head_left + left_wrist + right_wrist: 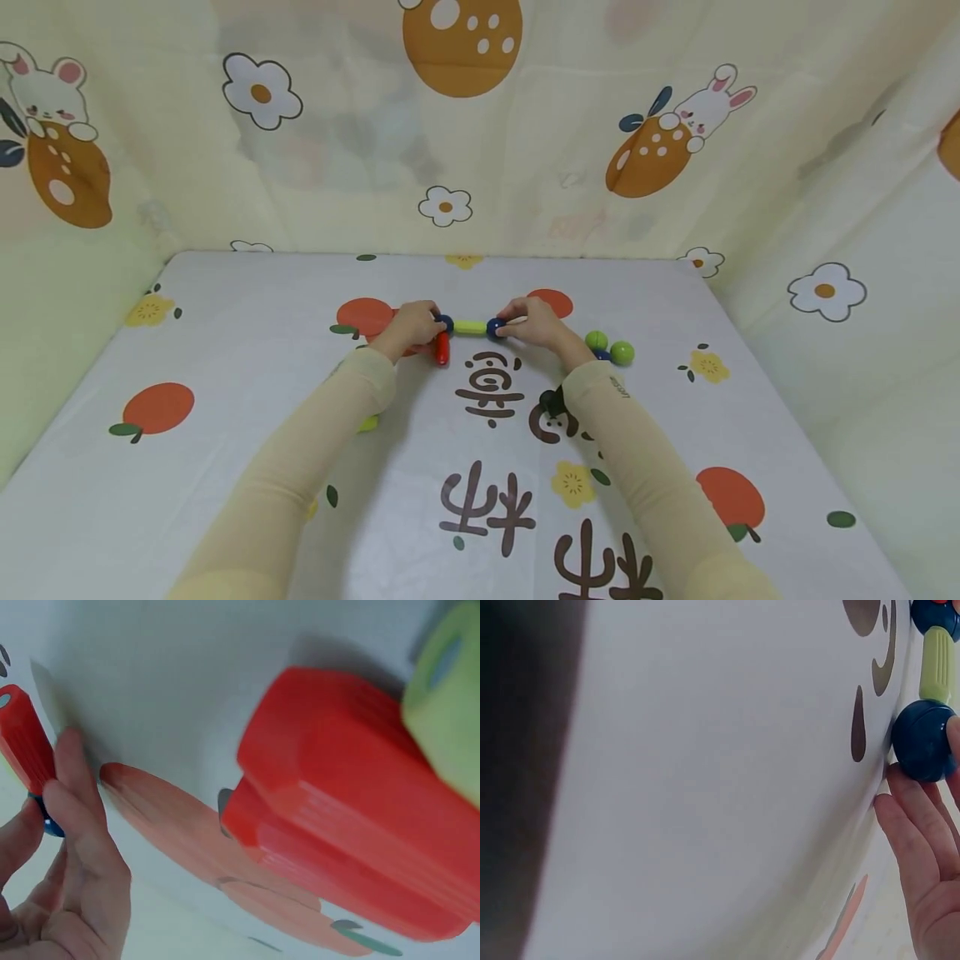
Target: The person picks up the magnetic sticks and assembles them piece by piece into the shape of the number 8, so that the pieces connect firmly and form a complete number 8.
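Near the far middle of the table, a yellow-green rod (470,328) joins two dark blue balls. My left hand (415,323) pinches the left ball (447,323), from which a red rod (442,349) points toward me. At the other end, my right hand (534,323) grips the right ball (495,327) between thumb and fingers. The right wrist view shows that blue ball (924,741) with the rod (937,666) seated against it. Close to the left wrist camera lie red rods (352,795) and part of a yellow-green piece (450,705).
To the right of my right hand sit two green balls (622,353) and a blue ball (602,355), partly hidden. A black object (552,403) lies by the right sleeve. Another yellow-green piece (367,424) shows beside the left sleeve. A printed curtain (360,167) hangs behind the table.
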Demonstrator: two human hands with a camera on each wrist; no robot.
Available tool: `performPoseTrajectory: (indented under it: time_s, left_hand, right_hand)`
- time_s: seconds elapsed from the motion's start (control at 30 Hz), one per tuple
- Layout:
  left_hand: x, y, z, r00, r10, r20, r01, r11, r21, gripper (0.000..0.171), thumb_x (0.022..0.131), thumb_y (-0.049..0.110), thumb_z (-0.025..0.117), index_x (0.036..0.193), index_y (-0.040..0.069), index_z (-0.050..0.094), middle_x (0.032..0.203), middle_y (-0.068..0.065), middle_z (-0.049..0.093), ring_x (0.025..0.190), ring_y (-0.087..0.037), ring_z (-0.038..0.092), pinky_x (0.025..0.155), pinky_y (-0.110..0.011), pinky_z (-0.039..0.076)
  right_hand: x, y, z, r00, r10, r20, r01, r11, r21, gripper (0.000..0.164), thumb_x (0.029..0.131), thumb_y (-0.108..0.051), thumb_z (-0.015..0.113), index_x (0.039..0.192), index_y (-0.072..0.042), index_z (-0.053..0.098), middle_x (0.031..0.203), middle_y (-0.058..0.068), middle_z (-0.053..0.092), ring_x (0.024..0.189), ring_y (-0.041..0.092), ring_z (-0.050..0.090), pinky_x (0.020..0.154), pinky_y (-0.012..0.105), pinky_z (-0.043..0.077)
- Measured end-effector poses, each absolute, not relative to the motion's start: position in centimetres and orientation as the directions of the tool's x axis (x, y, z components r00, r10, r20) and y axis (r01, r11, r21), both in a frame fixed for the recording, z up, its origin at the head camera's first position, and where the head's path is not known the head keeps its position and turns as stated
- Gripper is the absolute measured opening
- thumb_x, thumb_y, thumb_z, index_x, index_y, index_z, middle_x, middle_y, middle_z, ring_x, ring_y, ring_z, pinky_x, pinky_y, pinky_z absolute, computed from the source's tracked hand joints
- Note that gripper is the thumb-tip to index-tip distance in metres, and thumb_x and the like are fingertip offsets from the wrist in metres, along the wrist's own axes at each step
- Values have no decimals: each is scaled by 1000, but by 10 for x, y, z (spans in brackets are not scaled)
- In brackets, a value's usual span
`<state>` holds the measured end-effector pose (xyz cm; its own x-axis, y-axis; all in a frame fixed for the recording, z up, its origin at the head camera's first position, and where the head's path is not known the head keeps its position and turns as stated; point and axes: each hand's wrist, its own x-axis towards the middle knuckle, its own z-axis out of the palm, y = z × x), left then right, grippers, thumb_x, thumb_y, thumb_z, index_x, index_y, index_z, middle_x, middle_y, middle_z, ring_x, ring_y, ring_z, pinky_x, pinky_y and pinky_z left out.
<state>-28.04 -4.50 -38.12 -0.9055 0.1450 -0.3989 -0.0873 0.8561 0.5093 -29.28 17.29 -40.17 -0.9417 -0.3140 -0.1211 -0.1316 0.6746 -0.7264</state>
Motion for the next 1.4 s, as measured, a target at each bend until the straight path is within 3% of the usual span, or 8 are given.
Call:
performPoseTrajectory:
  time_s: [0.1, 0.23, 0.6, 0.9, 1.1, 1.4]
  left_hand:
    - [-280, -44, -382, -923, 151, -353, -47, 868, 495, 37, 93, 22, 53, 125, 3, 51, 106, -14, 56, 90, -24, 51, 73, -27, 44]
    - [-278, -44, -382, -936, 142, -323, -32, 878, 478, 37, 92, 21, 55, 123, 1, 54, 108, -14, 58, 93, -25, 52, 82, -31, 45]
    - [-276, -42, -378, -948, 142, -285, -3, 892, 453, 34, 90, 19, 58, 115, -3, 61, 102, -14, 62, 88, -24, 52, 81, -30, 45]
    - [-276, -39, -378, -945, 126, -300, -32, 882, 471, 32, 90, 17, 58, 113, -5, 59, 93, -14, 60, 81, -23, 54, 73, -28, 46]
    - [-276, -39, -377, -949, 132, -285, -11, 892, 452, 30, 90, 16, 58, 111, -5, 59, 93, -14, 60, 81, -23, 54, 73, -28, 46]
    - [-277, -38, -377, -944, 160, -287, 8, 885, 466, 38, 91, 15, 55, 128, 5, 53, 119, -15, 57, 93, -24, 52, 85, -31, 46]
  right_hand:
    - [-293, 174, -402, -940, -318, -121, -134, 673, -728, 27, 81, -13, 69, 105, -2, 63, 107, 14, 63, 109, 26, 53, 92, 40, 40]
    - [-293, 174, -401, -939, -323, -120, -138, 670, -729, 28, 81, -14, 69, 106, -1, 63, 109, 14, 63, 109, 26, 53, 92, 40, 40]
    - [-290, 173, -396, -934, -332, -132, -146, 691, -708, 31, 82, -14, 68, 109, -1, 62, 110, 15, 62, 110, 27, 52, 94, 41, 38]
    - [-289, 175, -394, -926, -351, -137, -160, 695, -701, 35, 81, -10, 68, 115, -1, 60, 114, 15, 61, 113, 27, 50, 98, 42, 35]
    - [-286, 178, -392, -920, -372, -124, -182, 684, -707, 38, 81, -10, 68, 117, 0, 59, 116, 17, 60, 113, 29, 52, 92, 40, 41]
    - [-282, 193, -383, -915, -399, -59, -240, 656, -715, 36, 81, -9, 69, 113, 6, 59, 113, 19, 60, 103, 32, 58, 87, 39, 45]
